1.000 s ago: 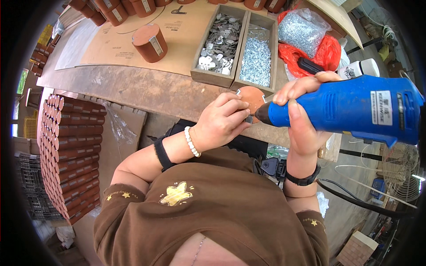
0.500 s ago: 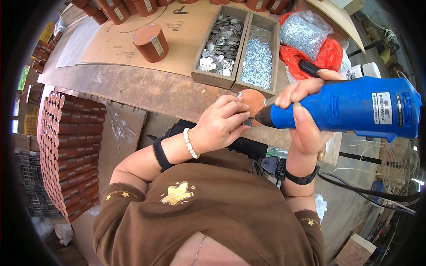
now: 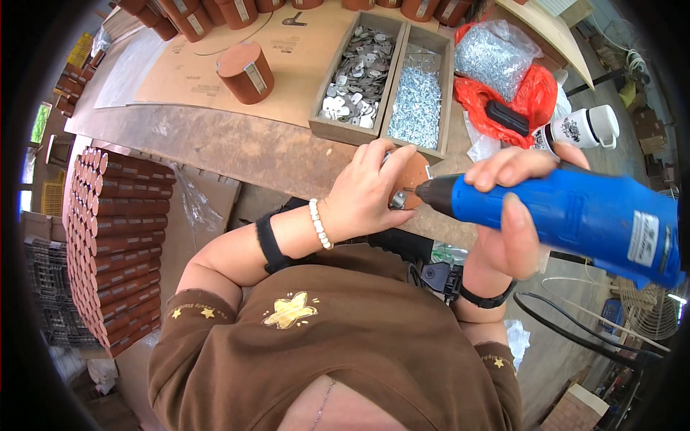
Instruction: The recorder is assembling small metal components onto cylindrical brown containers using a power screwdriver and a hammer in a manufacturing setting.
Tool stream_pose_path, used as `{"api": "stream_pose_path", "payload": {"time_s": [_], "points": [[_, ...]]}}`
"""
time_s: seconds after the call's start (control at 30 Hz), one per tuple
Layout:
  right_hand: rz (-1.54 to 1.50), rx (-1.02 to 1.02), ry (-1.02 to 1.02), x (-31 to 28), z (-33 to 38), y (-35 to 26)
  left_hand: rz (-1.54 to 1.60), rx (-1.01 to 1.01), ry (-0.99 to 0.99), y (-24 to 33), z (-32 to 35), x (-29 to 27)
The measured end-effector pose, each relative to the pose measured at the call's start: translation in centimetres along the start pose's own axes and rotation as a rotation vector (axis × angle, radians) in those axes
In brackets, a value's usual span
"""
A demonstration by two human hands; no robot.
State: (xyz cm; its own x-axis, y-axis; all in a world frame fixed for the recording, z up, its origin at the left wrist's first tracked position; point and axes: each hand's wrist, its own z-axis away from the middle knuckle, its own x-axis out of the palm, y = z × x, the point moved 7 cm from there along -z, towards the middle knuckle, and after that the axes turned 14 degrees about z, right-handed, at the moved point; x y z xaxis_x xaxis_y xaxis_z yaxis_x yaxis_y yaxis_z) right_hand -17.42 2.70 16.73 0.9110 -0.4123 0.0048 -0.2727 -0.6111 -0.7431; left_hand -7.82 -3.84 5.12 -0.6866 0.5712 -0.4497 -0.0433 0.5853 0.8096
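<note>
My left hand (image 3: 363, 188) is wrapped over a reddish-brown round piece (image 3: 415, 171) at the near edge of the bench, fingers on its left side. A small shiny metal plate (image 3: 399, 199) sits on its lower part, close to the fingertips. My right hand (image 3: 516, 233) grips a blue electric screwdriver (image 3: 575, 212) lying nearly sideways, its dark nose pointing left at the plate. The nose is right beside the piece; whether it touches a screw cannot be made out. Most of the piece's body is hidden by my left hand.
Beyond my hands stand two joined wooden trays, one with metal plates (image 3: 359, 79), one with screws (image 3: 417, 100). A brown cylinder (image 3: 246, 72) stands on cardboard. To the right are a bag of screws (image 3: 496, 54), red plastic (image 3: 543, 90) and a white bottle (image 3: 578, 128). Stacked cylinders (image 3: 122, 244) fill the left.
The screwdriver's rear has swung down and its nose has moved slightly right. My left fingers have shifted up and spread a little on the piece, exposing more of the metal plate.
</note>
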Motion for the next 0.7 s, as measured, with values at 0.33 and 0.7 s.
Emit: {"api": "stream_pose_path", "payload": {"time_s": [0.33, 0.7], "points": [[-0.022, -0.098, 0.210, -4.6, 0.0, -1.5, 0.149, 0.099, -0.546, 0.0, -5.0, -1.6], [-0.039, -0.075, 0.224, -6.1, 0.6, -1.3, -0.674, 0.127, -0.487, -6.7, -11.1, 3.2]]}}
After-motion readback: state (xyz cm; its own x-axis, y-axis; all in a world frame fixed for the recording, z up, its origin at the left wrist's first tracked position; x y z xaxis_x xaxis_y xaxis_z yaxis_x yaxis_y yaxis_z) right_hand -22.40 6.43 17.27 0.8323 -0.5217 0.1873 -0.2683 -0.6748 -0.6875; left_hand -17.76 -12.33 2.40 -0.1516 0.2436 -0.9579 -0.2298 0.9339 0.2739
